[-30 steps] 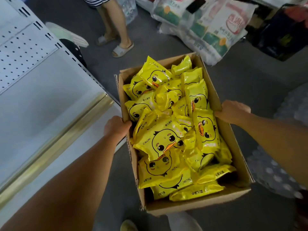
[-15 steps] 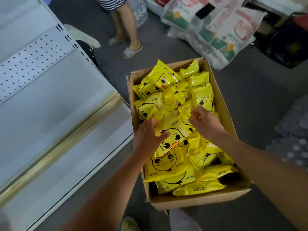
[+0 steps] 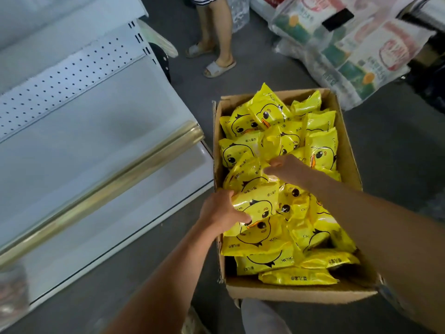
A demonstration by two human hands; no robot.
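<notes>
An open cardboard box (image 3: 346, 150) stands on the grey floor, filled with several yellow packets printed with a duck face. My left hand (image 3: 221, 213) grips one yellow duck packet (image 3: 258, 206) near the box's left side, with the thumb over its front and the packet raised a little above the pile. My right hand (image 3: 286, 168) reaches in from the right and pinches the edge of another yellow packet (image 3: 248, 172) in the middle of the box.
A white metal shelf unit (image 3: 84, 145) with a gold front rail (image 3: 115, 182) and perforated back panel stands to the left. A person's legs in sandals (image 3: 218, 67) are beyond the box. Large printed sacks (image 3: 356, 51) lie on the floor at the top right.
Both hands have left the box's sides and gone into the pile. My left hand has closed round a packet and lifted it; my right hand has moved left onto another packet.
</notes>
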